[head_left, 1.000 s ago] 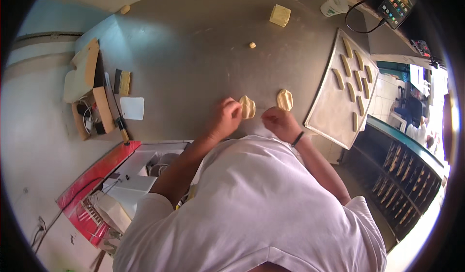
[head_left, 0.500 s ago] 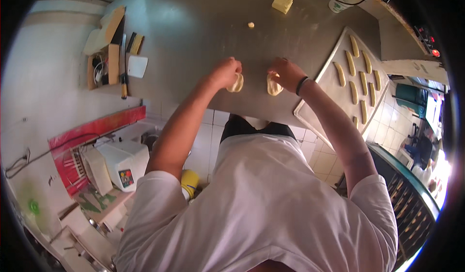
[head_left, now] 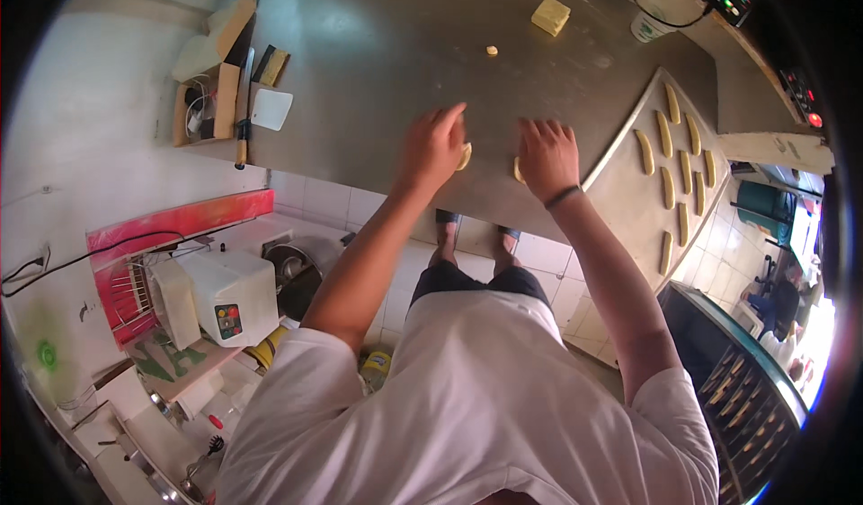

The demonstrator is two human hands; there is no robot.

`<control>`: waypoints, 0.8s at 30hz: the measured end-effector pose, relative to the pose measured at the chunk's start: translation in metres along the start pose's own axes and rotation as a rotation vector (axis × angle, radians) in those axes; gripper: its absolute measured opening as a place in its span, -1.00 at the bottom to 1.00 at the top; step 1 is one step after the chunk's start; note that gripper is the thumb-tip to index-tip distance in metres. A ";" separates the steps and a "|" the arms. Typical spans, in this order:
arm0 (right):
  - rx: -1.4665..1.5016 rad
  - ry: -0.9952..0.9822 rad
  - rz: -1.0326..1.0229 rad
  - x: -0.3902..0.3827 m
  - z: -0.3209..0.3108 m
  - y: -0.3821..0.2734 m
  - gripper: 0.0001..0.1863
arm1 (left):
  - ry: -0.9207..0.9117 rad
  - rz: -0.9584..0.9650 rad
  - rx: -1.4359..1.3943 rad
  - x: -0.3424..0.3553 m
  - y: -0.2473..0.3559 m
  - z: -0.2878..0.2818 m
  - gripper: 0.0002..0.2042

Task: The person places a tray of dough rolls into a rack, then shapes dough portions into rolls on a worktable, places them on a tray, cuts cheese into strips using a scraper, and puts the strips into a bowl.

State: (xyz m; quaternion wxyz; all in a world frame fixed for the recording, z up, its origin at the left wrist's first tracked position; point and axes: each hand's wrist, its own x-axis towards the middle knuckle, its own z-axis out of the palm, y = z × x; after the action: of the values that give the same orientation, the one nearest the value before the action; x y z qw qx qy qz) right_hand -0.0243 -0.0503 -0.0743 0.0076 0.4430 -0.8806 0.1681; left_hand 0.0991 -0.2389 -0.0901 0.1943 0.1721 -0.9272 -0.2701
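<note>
On the metal worktable, my left hand lies over a small piece of pale dough, fingers stretched forward. Only the dough's right edge shows beside the hand. To the right, a second dough piece is mostly hidden beneath my right hand. The fingers of that hand point forward, slightly bent, and a dark band circles the wrist. Both hands press from above rather than grip. Several dough sticks rest on a tray at the right.
A pale yellow block and a small dough bit sit farther back. At the left are an open cardboard box, a long knife and a white scraper. A cup stands far right; a rack is lower right.
Both hands have gone from curled fingers at the far ends of the flattened dough pieces to stretched fingers over them, covering most of the dough. The view has shifted slightly.
</note>
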 end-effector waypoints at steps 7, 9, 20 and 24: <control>0.006 0.201 0.002 0.041 0.059 -0.007 -0.74 | 0.145 0.327 0.118 0.035 -0.014 0.050 -0.74; 0.070 0.197 0.073 0.030 0.063 -0.002 -0.74 | 0.121 0.257 0.104 0.027 -0.011 0.050 -0.74; 0.022 0.239 0.101 0.015 0.062 -0.010 -0.85 | 0.037 0.354 0.107 0.020 -0.010 0.048 -0.75; 0.095 -0.013 0.261 -0.008 0.047 -0.027 -0.83 | 0.068 0.211 -0.068 -0.009 -0.017 0.043 -0.71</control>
State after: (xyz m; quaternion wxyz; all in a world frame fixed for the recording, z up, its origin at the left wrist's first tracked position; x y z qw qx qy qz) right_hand 0.0080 -0.0729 -0.1119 -0.0410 0.3255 -0.9218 0.2065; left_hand 0.0911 -0.2299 -0.1357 0.2587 0.0758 -0.9233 -0.2736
